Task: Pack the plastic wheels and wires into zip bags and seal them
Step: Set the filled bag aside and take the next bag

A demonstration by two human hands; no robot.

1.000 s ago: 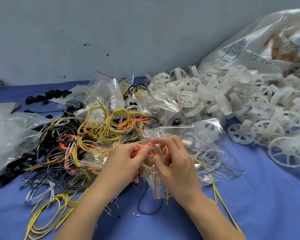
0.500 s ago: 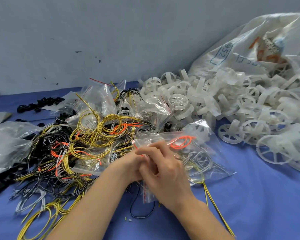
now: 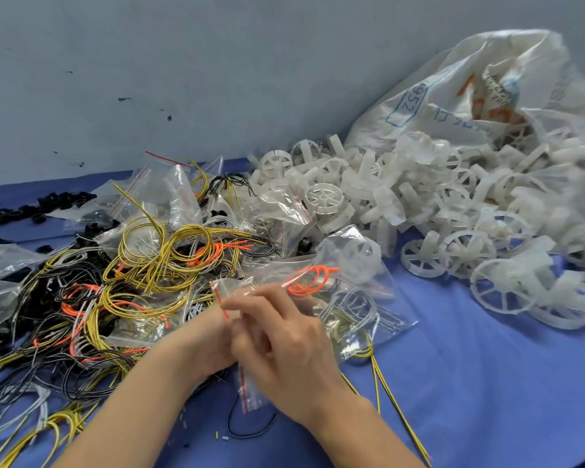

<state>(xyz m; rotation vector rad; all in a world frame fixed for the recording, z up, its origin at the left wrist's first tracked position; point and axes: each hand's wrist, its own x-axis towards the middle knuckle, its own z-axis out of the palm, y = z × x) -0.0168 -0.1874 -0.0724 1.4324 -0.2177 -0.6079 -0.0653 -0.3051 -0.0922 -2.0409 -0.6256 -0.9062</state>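
- Our right hand (image 3: pixel 284 342) curls its fingers onto the mouth of the clear plastic zip bag (image 3: pixel 362 298) and pinches the film by the red zip strip (image 3: pixel 221 300). Blur smears the fingertips, so that pinch point is probable, not certain.
- Our left hand (image 3: pixel 203 336) sits tucked behind the right at the same mouth. Its fingers are hidden, so we cannot tell whether they grip or lie loose.
- The bag lies on the blue cloth table (image 3: pixel 487 383), mouth toward us, between the tangle of yellow, black and orange wires (image 3: pixel 142 265) and the heap of white spoked plastic wheels (image 3: pixel 453 204).
- Inside it we see an orange wire coil (image 3: pixel 309 280), grey wire loops (image 3: pixel 355 302) and one white plastic wheel (image 3: pixel 355 258).
- We judge the film thin, limp and slippery. The zip strip is its only firm part, so we should hold there, thumb and finger on either face.
- The wires look light and springy and may creep back toward the mouth.
- The wheel is rigid and bulges the bag, so we should keep it deep.
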